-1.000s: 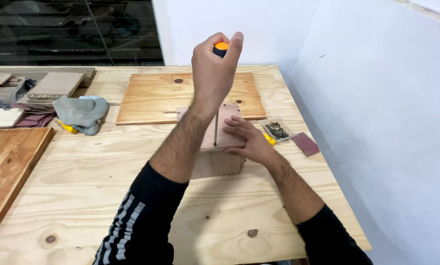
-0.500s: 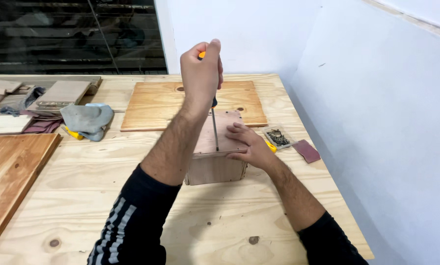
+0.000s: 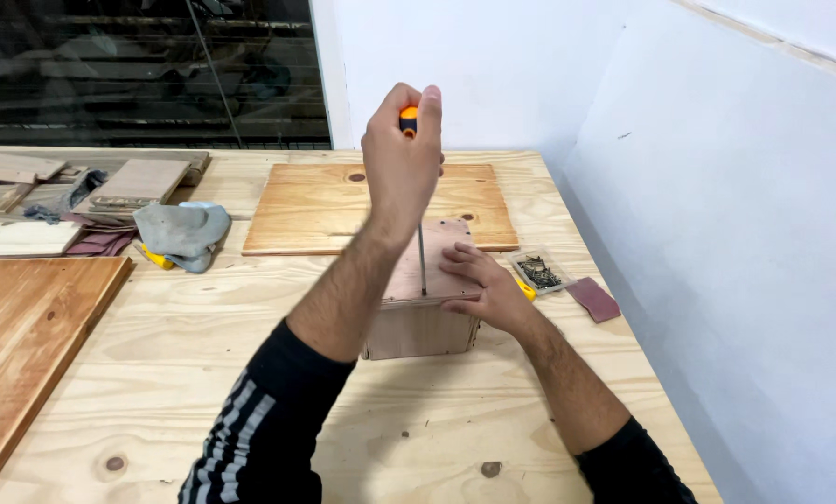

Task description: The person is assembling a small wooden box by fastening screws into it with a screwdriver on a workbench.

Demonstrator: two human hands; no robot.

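Left hand point(image 3: 401, 163): my fist clamped round the orange-handled screwdriver point(image 3: 421, 252), upright
Right hand point(image 3: 481, 285): flat, fingers apart, on the wooden box point(image 3: 423, 313)
Box: mid worktop point(image 3: 203, 345)
Clear tray point(image 3: 537, 273): holds dark screws

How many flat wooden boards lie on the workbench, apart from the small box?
2 clear ones: a light board behind the box, and a darker board at the left edge. More pieces are stacked far left; some may be hidden.

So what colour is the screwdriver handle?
Orange with black, the screwdriver handle peeking from the left hand; head view.
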